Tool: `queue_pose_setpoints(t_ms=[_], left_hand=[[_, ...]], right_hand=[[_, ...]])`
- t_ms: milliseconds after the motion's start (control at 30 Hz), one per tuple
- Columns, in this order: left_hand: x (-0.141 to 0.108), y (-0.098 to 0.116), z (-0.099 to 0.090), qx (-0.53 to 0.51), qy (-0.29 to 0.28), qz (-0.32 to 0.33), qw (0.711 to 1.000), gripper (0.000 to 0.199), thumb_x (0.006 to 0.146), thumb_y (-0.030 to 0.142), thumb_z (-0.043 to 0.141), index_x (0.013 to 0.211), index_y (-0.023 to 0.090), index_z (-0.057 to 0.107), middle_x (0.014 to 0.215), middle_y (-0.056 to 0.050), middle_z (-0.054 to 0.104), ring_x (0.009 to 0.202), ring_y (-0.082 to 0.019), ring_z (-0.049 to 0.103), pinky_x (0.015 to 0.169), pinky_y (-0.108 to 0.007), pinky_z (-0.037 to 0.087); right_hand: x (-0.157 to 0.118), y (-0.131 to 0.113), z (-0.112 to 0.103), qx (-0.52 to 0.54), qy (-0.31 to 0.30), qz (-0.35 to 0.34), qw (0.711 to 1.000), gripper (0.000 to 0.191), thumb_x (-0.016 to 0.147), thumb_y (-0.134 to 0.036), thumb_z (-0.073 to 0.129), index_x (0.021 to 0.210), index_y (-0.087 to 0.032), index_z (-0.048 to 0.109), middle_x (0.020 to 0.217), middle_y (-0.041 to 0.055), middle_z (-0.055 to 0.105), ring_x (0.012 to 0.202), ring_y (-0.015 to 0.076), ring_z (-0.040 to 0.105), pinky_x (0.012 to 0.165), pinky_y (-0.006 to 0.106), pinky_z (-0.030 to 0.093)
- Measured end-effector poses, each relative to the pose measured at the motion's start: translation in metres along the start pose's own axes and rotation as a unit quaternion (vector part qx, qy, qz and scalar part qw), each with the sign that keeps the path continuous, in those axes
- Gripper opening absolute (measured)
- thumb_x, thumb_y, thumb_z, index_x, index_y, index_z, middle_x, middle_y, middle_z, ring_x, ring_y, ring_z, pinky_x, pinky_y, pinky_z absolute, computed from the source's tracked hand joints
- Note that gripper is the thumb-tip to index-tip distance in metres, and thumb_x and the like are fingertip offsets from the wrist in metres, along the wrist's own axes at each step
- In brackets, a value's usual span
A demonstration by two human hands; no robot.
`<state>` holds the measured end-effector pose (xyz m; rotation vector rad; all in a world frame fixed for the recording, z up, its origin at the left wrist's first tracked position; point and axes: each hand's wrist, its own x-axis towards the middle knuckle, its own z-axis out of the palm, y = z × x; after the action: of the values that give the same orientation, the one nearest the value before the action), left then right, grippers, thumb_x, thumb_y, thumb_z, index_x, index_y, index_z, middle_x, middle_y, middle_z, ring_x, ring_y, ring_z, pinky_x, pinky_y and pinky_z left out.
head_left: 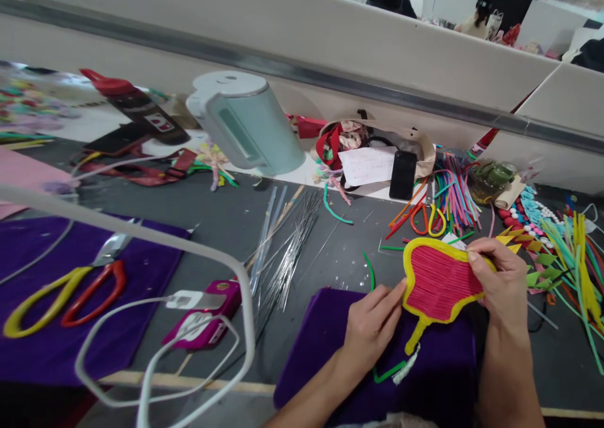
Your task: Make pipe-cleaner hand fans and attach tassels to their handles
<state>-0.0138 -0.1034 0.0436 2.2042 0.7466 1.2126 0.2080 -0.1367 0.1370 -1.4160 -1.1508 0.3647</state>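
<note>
A small hand fan [441, 283] with a ribbed red middle and a fuzzy yellow rim is held up over a folded purple cloth [311, 346]. My right hand [503, 270] is closed on its right edge, thumb on the front face. At the opposite edge, the fingers of my left hand [372, 321] are pressed together against the yellow rim; its thumb is hidden. A short yellow handle points down from the fan, with a white tassel [406, 365] hanging near its end. A bent green pipe cleaner [391, 372] lies on the cloth beside the tassel.
Big scissors [70, 296] rest on purple cloth at left. A white cable [245, 308] loops close to the camera by a magenta device [207, 318]. Wires [292, 252], a kettle [255, 123], a bottle [141, 110], a phone [403, 175] and colourful pipe cleaners [455, 192] lie around.
</note>
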Motion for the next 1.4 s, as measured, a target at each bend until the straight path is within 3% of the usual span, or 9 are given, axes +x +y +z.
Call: queue_pose_setpoints(t_ms=[267,500,767,900,1100,1233,1400], left_hand=[[-0.009,0.005,0.001,-0.041,0.007,-0.029,0.999,0.047,0.087,0.002,0.056,0.13,0.022,0.057,0.096,-0.007,0.066,0.084,-0.014,0.065,0.074,-0.022,0.052],[-0.005,0.014,0.002,-0.135,0.055,-0.1,0.984,0.038,0.086,0.006,0.059,0.118,0.025,0.067,0.085,-0.003,0.063,0.073,-0.011,0.061,0.065,-0.021,0.051],[-0.004,0.02,0.0,-0.2,0.038,-0.217,0.955,0.026,0.084,0.016,0.065,0.108,0.022,0.074,0.083,-0.005,0.068,0.069,-0.013,0.064,0.056,-0.02,0.05],[0.0,0.02,-0.001,-0.21,0.034,-0.25,0.945,0.021,0.082,0.019,0.069,0.1,0.022,0.077,0.08,-0.005,0.071,0.071,-0.015,0.065,0.063,-0.023,0.052],[0.004,0.021,0.0,-0.313,0.035,-0.332,0.889,0.019,0.076,0.024,0.074,0.094,0.021,0.078,0.075,-0.003,0.068,0.061,-0.014,0.063,0.058,-0.025,0.055],[0.002,0.02,0.002,-0.349,0.036,-0.393,0.85,0.022,0.071,0.025,0.077,0.092,0.019,0.078,0.077,-0.004,0.069,0.065,-0.016,0.066,0.061,-0.027,0.057],[0.003,0.02,0.002,-0.348,0.016,-0.424,0.836,0.024,0.068,0.025,0.079,0.091,0.016,0.076,0.077,-0.006,0.074,0.068,-0.018,0.069,0.066,-0.027,0.057]], right_hand=[[0.0,0.001,0.0,0.002,0.002,0.008,1.0,0.006,0.081,-0.019,0.065,0.076,-0.021,0.066,0.072,-0.0017,0.063,0.065,0.0139,0.055,0.06,0.024,0.043],[0.0,-0.001,0.0,-0.006,0.002,-0.002,1.0,0.007,0.081,-0.018,0.065,0.075,-0.022,0.066,0.071,-0.0022,0.063,0.064,0.0134,0.055,0.059,0.023,0.042],[0.001,-0.001,0.0,-0.011,0.001,0.002,1.0,0.006,0.08,-0.021,0.066,0.075,-0.021,0.066,0.069,-0.0015,0.062,0.061,0.0137,0.053,0.055,0.024,0.042],[0.001,0.0,-0.001,-0.008,0.005,0.002,1.0,0.006,0.08,-0.021,0.065,0.074,-0.021,0.066,0.069,-0.0009,0.062,0.06,0.0141,0.053,0.054,0.024,0.042],[0.001,0.0,0.0,0.004,0.004,-0.001,1.0,0.006,0.08,-0.02,0.065,0.074,-0.021,0.066,0.069,-0.0016,0.062,0.061,0.0141,0.054,0.056,0.024,0.042],[0.001,-0.001,-0.001,-0.003,0.004,-0.003,1.0,0.007,0.08,-0.021,0.065,0.073,-0.021,0.066,0.068,-0.0018,0.063,0.061,0.0139,0.054,0.056,0.024,0.042],[0.0,-0.001,-0.002,-0.013,0.009,-0.001,1.0,0.008,0.08,-0.025,0.065,0.073,-0.021,0.066,0.067,-0.0011,0.062,0.059,0.0144,0.054,0.055,0.025,0.042]])
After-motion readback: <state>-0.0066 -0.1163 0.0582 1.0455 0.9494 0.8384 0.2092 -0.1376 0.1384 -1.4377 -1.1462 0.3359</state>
